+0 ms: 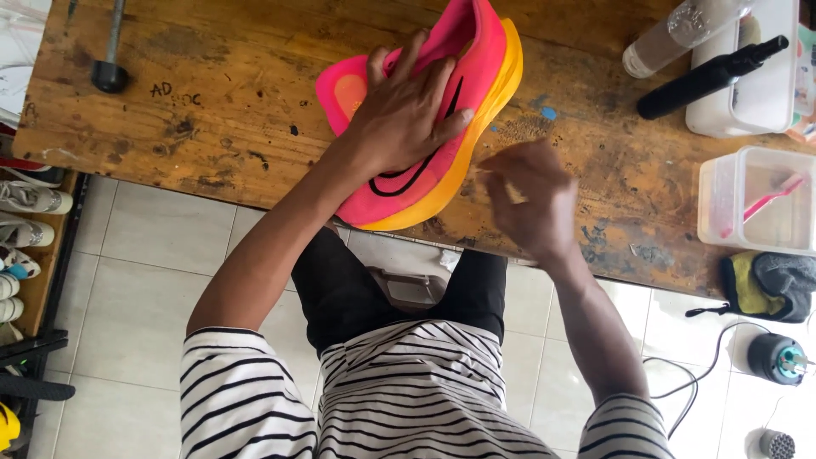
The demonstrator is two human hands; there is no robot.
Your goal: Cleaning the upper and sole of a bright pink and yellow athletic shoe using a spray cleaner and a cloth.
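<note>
Left hand flat on pink shoe

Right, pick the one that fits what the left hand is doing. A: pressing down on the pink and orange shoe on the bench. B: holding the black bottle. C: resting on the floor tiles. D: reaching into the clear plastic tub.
A: the left hand lies spread flat on the pink and orange shoe, which lies on the wooden bench.

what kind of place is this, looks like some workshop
Probably a shoe cleaning or repair bench: the left hand steadies a pink and orange running shoe on a stained wooden worktable, with more shoes racked nearby.
</note>
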